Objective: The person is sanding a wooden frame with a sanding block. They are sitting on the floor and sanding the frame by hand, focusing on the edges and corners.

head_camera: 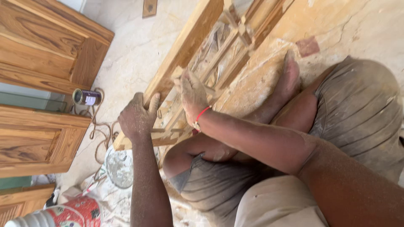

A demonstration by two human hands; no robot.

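The long pale wooden lattice frame (pixel 198 50) lies slanted across the dusty stone floor (pixel 126 54), its thick outer rail running from the top centre of the view down to the lower left, where its end sits just beside a round glass lid (pixel 119 167). Open floor lies to the left of that rail, up to the brown panelled wooden doors (pixel 46 46) along the left edge; to the right of the frame the room is taken up by the person's own folded legs and bare foot (pixel 288 82), which rests right against the lattice bars.

The left hand (pixel 136 117) comes up from below with a straight forearm and closes over the outer rail near its lower end, thumb on one side, fingers wrapped over the other: a firm grip on the frame. The right hand (pixel 191 94), wearing a red thread at the wrist, reaches in from the right across the knee and lies palm-down on the inner lattice bars; its grip seems to press something small against the wood, though dust and angle hide what.

A small dark cylindrical tin (pixel 87 97) lies on its side near the doors, touching a tangle of brown cord (pixel 101 130). A red and white plastic bucket (pixel 63 214) stands at the bottom left.
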